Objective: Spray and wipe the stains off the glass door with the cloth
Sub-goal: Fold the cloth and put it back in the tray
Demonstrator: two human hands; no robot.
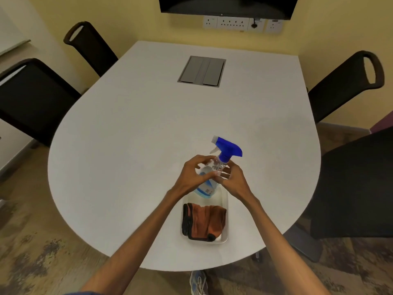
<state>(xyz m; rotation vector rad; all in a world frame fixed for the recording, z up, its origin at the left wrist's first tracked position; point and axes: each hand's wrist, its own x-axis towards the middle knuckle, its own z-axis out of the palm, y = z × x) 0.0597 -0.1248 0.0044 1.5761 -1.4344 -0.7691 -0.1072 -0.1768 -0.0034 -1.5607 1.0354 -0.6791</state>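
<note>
Clear spray bottle (pixel 214 167), between both hands' grip

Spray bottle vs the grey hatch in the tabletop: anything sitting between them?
Nothing. In the head view, only bare white table runs from the spray bottle, gripped by both hands, to the grey hatch.

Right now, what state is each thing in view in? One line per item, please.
spray bottle: tilted, held in both hands above the tray's far end, blue trigger head on
left hand: closed around the bottle body
right hand: gripping the bottle near its neck
cloth: folded, lying in the tray, untouched
tray: resting on the table near its front edge
table hatch: lids shut
</note>
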